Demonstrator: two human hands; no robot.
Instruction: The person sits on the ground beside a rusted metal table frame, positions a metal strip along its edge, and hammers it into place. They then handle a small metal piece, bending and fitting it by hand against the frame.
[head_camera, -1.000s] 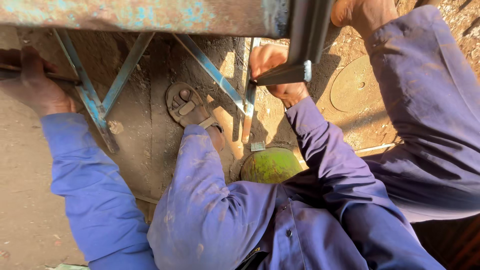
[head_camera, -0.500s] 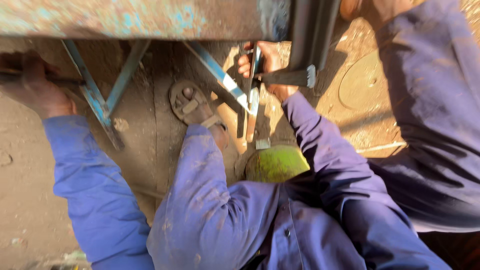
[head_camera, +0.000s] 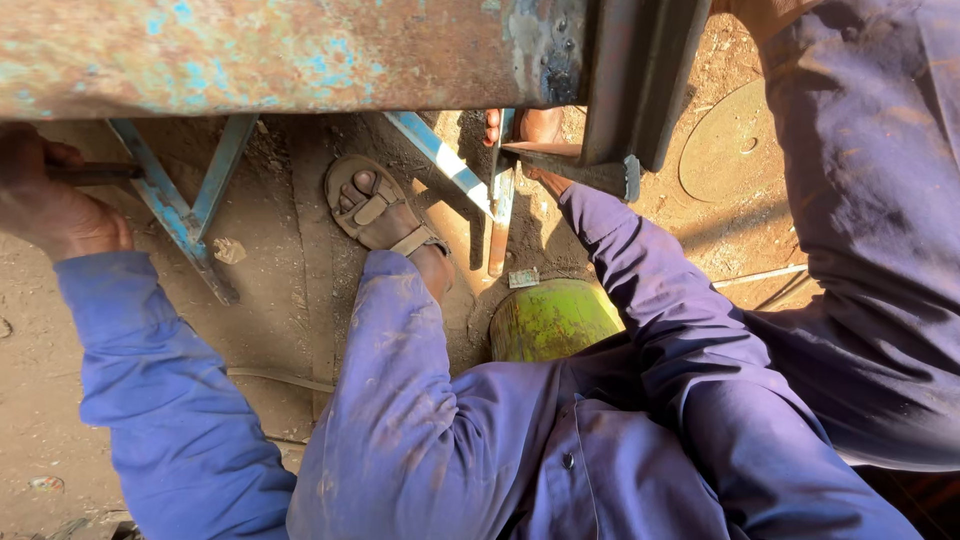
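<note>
Since half a second ago the view has shifted: the rusty bench (head_camera: 270, 55), patched with flaking blue paint, now fills more of the top, and the right hand (head_camera: 530, 128) sits higher, half hidden under the bench's edge. There its fingers are curled about the top of a flat metal bar (head_camera: 498, 215) that hangs down below the bench beside a blue diagonal brace (head_camera: 440, 160); how tightly they close cannot be told. The left hand (head_camera: 50, 200), below the bench's left end, is wrapped in a fist round a dark rod (head_camera: 95, 173), much as before. A dark steel angle piece (head_camera: 640, 90) stands against the bench's right end, with its foot just beside the right hand. Under the bench, a sandalled foot (head_camera: 385, 215) rests on the dirt floor (head_camera: 270, 290), and a green, yellow-streaked cylinder (head_camera: 550, 318) lies below the bar's lower end. A small pale tag (head_camera: 523, 277) lies between bar and cylinder. Right of the bench is a second person's blue sleeve (head_camera: 870, 200).
</note>
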